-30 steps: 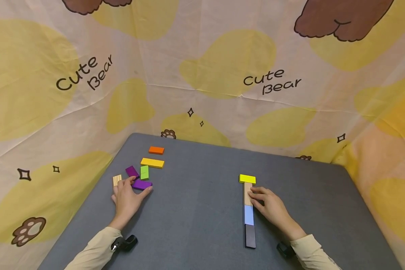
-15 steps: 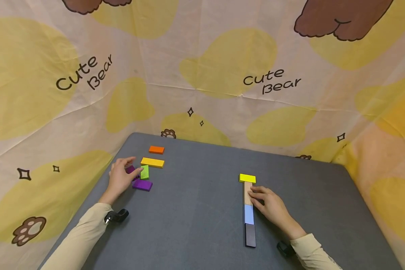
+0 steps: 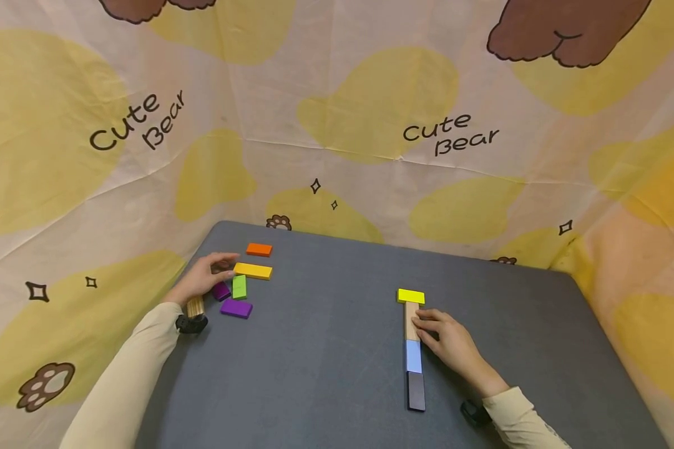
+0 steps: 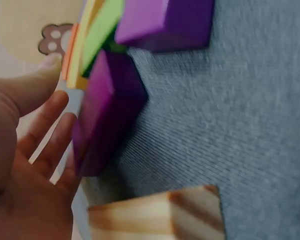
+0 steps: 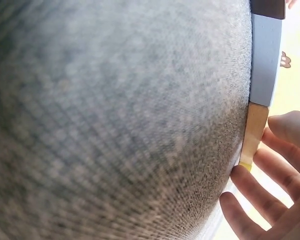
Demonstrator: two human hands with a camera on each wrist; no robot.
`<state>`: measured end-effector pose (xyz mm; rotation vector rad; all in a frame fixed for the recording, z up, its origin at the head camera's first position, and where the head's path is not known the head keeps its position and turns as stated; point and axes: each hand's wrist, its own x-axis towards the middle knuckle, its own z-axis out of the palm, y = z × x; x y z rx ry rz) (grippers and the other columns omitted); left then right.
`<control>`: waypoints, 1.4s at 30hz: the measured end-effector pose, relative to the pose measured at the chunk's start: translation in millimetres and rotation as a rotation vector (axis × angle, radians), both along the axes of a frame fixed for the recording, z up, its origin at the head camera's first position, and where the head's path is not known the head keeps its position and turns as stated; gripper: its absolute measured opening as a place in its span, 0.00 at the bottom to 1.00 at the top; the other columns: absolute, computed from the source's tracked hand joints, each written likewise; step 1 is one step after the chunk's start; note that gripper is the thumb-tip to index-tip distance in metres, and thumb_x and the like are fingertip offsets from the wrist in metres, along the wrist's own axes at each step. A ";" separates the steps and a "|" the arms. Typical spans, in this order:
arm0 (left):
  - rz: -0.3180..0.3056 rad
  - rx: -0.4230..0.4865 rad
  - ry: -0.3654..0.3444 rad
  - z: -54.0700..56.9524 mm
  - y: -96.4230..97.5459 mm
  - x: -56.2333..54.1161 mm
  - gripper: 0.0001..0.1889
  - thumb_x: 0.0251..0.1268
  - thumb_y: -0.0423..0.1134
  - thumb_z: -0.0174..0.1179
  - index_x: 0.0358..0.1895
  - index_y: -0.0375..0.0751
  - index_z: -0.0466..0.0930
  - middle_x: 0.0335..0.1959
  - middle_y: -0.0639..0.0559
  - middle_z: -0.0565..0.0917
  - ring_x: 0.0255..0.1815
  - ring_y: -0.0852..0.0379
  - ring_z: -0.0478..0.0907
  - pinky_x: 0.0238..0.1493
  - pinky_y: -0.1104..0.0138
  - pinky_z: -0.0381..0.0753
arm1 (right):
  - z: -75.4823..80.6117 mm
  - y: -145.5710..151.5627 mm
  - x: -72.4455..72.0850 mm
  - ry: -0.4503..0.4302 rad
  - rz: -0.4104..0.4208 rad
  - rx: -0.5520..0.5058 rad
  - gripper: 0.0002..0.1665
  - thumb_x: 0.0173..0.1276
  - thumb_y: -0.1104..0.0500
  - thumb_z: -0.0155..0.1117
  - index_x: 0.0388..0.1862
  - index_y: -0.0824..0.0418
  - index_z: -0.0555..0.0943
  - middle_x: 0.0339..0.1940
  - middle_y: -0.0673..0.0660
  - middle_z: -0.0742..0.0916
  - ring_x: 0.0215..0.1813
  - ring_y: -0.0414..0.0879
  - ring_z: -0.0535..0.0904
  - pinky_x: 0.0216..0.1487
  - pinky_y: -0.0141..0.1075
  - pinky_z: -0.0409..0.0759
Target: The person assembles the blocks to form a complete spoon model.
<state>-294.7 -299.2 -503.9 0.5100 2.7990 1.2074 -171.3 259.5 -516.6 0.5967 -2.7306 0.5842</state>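
In the head view my left hand (image 3: 205, 274) hovers at the left end of the amber block (image 3: 253, 270), fingers extended and nothing between them. Below it are a green block (image 3: 239, 287) and two purple blocks, one lying flat (image 3: 236, 308) and the other (image 3: 220, 291) partly covered by the hand. A striped wooden block (image 4: 155, 215) lies under the left wrist. On the right, my right hand (image 3: 455, 349) rests its fingertips at the side of a plain wooden block (image 3: 412, 321). That block stands in line with a blue block (image 3: 413, 356) and a dark grey block (image 3: 416, 391).
A bright yellow block (image 3: 411, 296) lies crosswise at the far end of the row. An orange block (image 3: 259, 249) sits near the back left of the grey table (image 3: 326, 349). A patterned cloth (image 3: 359, 93) hangs behind the table.
My left hand has moved away from the flat purple block, up past the other purple one to the amber block. The striped block shows under the wrist. My right hand has stayed put.
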 end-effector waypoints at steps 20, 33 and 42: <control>-0.005 -0.033 -0.098 -7.6 -4.9 -10.8 0.24 0.73 0.37 0.56 0.69 0.34 0.69 0.67 0.32 0.72 0.64 0.35 0.70 0.66 0.42 0.70 | 0.6 -0.8 0.2 -0.041 -0.020 0.010 0.20 0.61 0.60 0.73 0.53 0.60 0.87 0.54 0.56 0.87 0.58 0.55 0.83 0.54 0.50 0.82; 0.035 -0.088 -0.076 -12.7 -4.1 -19.1 0.22 0.69 0.36 0.61 0.65 0.36 0.75 0.62 0.33 0.76 0.58 0.39 0.73 0.64 0.46 0.71 | -0.7 -0.4 -0.2 -0.041 -0.020 0.006 0.20 0.61 0.60 0.73 0.53 0.59 0.87 0.55 0.56 0.87 0.59 0.55 0.82 0.54 0.50 0.82; 0.069 -0.088 -0.045 -14.8 -4.3 -22.3 0.20 0.65 0.37 0.65 0.60 0.37 0.80 0.57 0.34 0.80 0.53 0.41 0.76 0.58 0.51 0.75 | 0.1 -0.7 0.4 -0.047 -0.025 0.008 0.20 0.61 0.59 0.73 0.53 0.60 0.87 0.55 0.56 0.87 0.58 0.55 0.82 0.54 0.51 0.81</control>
